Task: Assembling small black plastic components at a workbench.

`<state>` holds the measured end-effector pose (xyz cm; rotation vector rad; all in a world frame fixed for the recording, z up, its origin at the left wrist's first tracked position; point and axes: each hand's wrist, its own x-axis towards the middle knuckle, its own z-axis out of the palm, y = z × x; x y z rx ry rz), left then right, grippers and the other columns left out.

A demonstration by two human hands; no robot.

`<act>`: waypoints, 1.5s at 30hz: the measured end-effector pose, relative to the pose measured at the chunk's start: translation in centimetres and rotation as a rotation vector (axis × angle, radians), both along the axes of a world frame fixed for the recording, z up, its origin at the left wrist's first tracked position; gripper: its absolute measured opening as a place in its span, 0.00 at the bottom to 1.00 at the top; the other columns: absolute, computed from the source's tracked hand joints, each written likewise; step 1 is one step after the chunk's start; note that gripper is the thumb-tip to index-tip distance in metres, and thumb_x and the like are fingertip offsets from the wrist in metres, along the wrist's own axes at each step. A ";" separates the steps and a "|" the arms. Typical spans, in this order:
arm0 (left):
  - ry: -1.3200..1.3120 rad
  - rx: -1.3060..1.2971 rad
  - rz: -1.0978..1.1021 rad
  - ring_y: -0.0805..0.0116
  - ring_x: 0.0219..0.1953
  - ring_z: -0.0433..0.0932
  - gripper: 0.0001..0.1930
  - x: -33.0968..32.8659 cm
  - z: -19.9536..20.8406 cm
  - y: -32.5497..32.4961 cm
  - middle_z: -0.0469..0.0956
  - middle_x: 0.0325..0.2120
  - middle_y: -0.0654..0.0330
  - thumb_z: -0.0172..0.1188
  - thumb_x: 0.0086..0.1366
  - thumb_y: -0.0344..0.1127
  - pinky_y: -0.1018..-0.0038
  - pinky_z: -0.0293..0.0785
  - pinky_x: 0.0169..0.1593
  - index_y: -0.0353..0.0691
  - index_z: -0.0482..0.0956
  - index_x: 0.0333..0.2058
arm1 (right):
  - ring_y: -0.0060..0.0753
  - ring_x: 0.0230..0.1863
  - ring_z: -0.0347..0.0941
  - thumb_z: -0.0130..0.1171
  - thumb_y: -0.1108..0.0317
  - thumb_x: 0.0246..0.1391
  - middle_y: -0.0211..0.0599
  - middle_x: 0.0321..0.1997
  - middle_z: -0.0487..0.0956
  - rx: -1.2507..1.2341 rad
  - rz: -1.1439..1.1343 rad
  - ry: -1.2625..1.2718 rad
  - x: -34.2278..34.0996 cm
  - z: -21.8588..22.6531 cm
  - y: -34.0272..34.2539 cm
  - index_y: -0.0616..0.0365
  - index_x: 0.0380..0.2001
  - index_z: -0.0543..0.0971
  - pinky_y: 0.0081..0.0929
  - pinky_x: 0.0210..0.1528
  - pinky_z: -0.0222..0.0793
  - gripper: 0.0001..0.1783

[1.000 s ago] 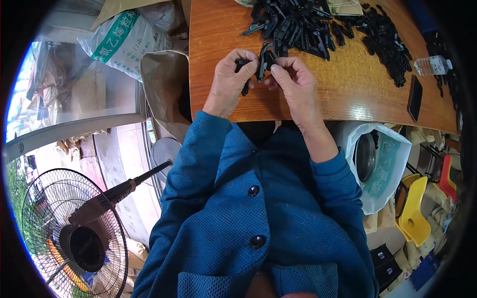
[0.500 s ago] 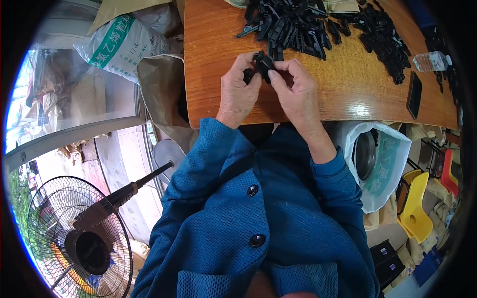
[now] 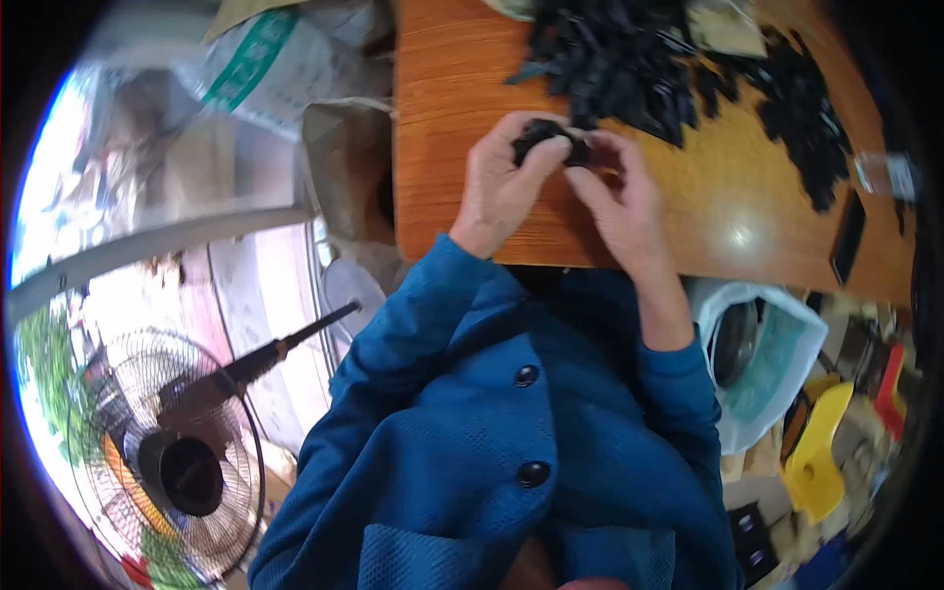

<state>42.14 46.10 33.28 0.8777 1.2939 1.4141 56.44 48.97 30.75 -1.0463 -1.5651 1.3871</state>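
Above the near edge of the wooden table (image 3: 447, 206), both of my hands are closed on a small black plastic part (image 3: 536, 138). My left hand (image 3: 497, 182) grips it from the left, with the thumb laid over it. On the other side, the fingertips of my right hand (image 3: 629, 202) pinch its right end. Motion blur and my fingers hide its exact shape, and I cannot tell whether it is one piece or more. Just beyond my hands lies a large heap of long black plastic parts (image 3: 615, 69).
A second black heap (image 3: 806, 123) spreads to the right, near a clear bottle (image 3: 883, 177) and a dark flat slab (image 3: 848, 236). Below the table's right side hangs a white bag (image 3: 787, 393), with a yellow chair (image 3: 818, 457) beyond. At left are a fan (image 3: 187, 472) and a sack (image 3: 265, 74).
The whole view has shifted, so the table appears lower and further right. My hands have turned the black part, and my left thumb now lies across it.
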 end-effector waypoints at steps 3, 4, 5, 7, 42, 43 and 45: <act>-0.002 0.022 -0.072 0.77 0.37 0.76 0.09 -1.1 0.3 -0.1 0.79 0.34 0.61 0.56 0.61 0.26 0.80 0.73 0.44 0.32 0.74 0.41 | 0.20 0.46 0.68 0.57 0.71 0.58 0.31 0.47 0.73 -0.204 0.150 0.144 -0.8 0.2 0.2 0.63 0.49 0.71 0.18 0.49 0.64 0.16; 0.004 0.020 -0.048 0.77 0.37 0.76 0.09 -1.5 -0.1 -0.3 0.79 0.34 0.61 0.56 0.61 0.26 0.80 0.73 0.44 0.32 0.74 0.41 | 0.20 0.45 0.69 0.56 0.72 0.58 0.30 0.45 0.74 -0.203 0.147 0.104 -1.2 0.4 0.2 0.63 0.47 0.72 0.18 0.48 0.65 0.15; 0.000 0.075 -0.015 0.81 0.33 0.73 0.10 -2.0 -0.5 -0.6 0.79 0.33 0.63 0.56 0.62 0.29 0.84 0.69 0.36 0.34 0.75 0.42 | 0.19 0.44 0.69 0.56 0.72 0.58 0.29 0.42 0.75 -0.199 0.140 0.061 -1.8 0.6 0.3 0.62 0.46 0.73 0.17 0.47 0.65 0.13; -0.028 0.114 0.041 0.84 0.29 0.71 0.11 -3.1 -0.8 -1.3 0.78 0.33 0.65 0.57 0.63 0.32 0.88 0.65 0.28 0.36 0.75 0.43 | 0.18 0.41 0.70 0.57 0.72 0.57 0.28 0.39 0.77 -0.204 0.173 0.035 -3.4 0.2 0.0 0.62 0.43 0.75 0.16 0.44 0.66 0.10; 1.027 -0.150 -0.230 0.50 0.34 0.78 0.17 -1.7 -3.1 6.6 0.77 0.28 0.54 0.64 0.54 0.38 0.60 0.73 0.38 0.40 0.72 0.40 | 0.41 0.31 0.73 0.60 0.67 0.53 0.39 0.30 0.75 0.482 -0.256 -1.099 17.2 0.8 13.9 0.62 0.32 0.74 0.32 0.35 0.68 0.09; 1.035 -0.153 -0.221 0.50 0.34 0.78 0.17 -1.9 -3.1 6.4 0.77 0.28 0.54 0.64 0.54 0.38 0.60 0.73 0.38 0.40 0.72 0.40 | 0.41 0.31 0.73 0.60 0.67 0.53 0.39 0.30 0.75 0.486 -0.252 -1.089 16.7 1.0 13.0 0.62 0.32 0.74 0.32 0.35 0.68 0.09; 0.854 -0.157 -0.211 0.58 0.33 0.80 0.16 -2.9 -3.3 5.4 0.78 0.29 0.56 0.62 0.57 0.34 0.67 0.74 0.35 0.37 0.73 0.43 | 0.24 0.29 0.71 0.61 0.69 0.54 0.28 0.26 0.73 0.131 -0.246 -0.451 14.8 0.8 11.1 0.61 0.30 0.75 0.21 0.33 0.66 0.07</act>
